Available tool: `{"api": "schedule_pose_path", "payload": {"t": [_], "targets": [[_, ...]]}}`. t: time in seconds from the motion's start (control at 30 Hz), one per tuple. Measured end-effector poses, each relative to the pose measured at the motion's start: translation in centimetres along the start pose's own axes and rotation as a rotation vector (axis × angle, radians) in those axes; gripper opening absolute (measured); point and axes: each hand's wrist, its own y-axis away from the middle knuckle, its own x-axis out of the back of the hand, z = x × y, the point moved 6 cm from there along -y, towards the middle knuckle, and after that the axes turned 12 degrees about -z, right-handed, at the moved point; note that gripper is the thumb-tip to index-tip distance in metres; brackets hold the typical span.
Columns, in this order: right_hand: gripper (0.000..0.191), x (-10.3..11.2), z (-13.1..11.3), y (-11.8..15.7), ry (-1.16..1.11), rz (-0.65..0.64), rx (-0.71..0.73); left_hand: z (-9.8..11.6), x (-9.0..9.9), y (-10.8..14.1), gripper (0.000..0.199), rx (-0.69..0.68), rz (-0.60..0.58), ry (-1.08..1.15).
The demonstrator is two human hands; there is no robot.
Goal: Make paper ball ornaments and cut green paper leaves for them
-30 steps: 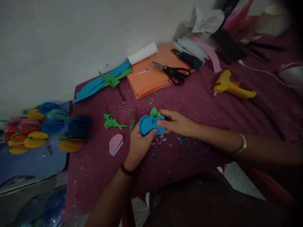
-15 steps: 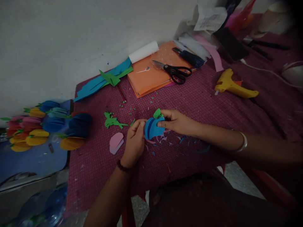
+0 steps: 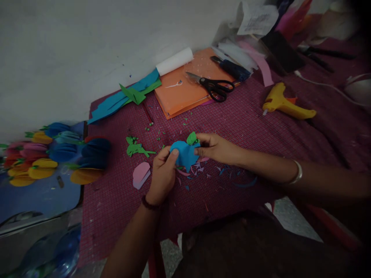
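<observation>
Head view. Bright blue layered-paper piece with rounded edges (image 3: 184, 153): centre of frame, held up between both hands above the table with its red checked cloth (image 3: 116, 208). Left hand (image 3: 163, 172): fingers closed on the piece's left edge, thumb lying on the near face. Right hand (image 3: 216, 148): fingers pinching the right edge, beside a small rounded green paper leaf (image 3: 191, 138) at the piece's upper right.

Left of centre: cut green paper scraps (image 3: 136, 149); below them, pink rounded paper cut-outs (image 3: 141, 172), overlapping. Just below and right of the held piece: small pink and blue paper clippings (image 3: 199, 168), scattered.

Upper centre: flat orange stack of sheets (image 3: 176, 98), bearing black-handled scissors (image 3: 217, 87) and, at its back edge, a white paper roll (image 3: 175, 61). Right: yellow glue gun (image 3: 286, 103), on its side. Left edge: layered paper ornaments in yellow, blue and pink (image 3: 43, 168), grouped; some blurred.
</observation>
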Motion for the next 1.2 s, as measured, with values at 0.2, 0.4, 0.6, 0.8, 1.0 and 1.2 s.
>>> {"api": "schedule_pose_path", "payload": {"t": [0.2,0.4,0.6,0.8,1.0,1.2], "targets": [[0.027,0.1,-0.4,0.1,0.035,0.034,0.006,1.1,-0.4,0.1,0.022,0.002,0.087,-0.325],[0.025,-0.3,-0.7,0.5,0.052,0.007,0.0,1.6,-0.8,0.1,0.02,0.012,0.128,-0.455],[0.016,0.4,-1.0,0.1,0.15,0.067,0.081,1.4,-0.9,-0.2,0.044,0.023,-0.084,-0.313],[0.01,-0.2,-1.5,0.3,0.173,-0.011,0.075,2.0,0.6,0.1,0.016,0.018,-0.045,-0.234],[0.006,-0.8,-2.2,0.7,0.351,-0.004,0.109,0.6,-0.3,-0.4,0.021,0.085,-0.106,-0.024],[0.009,-0.5,-1.9,0.6,0.337,0.061,0.1,1.6,0.4,-0.4,0.029,-0.066,-0.052,-0.286]]}}
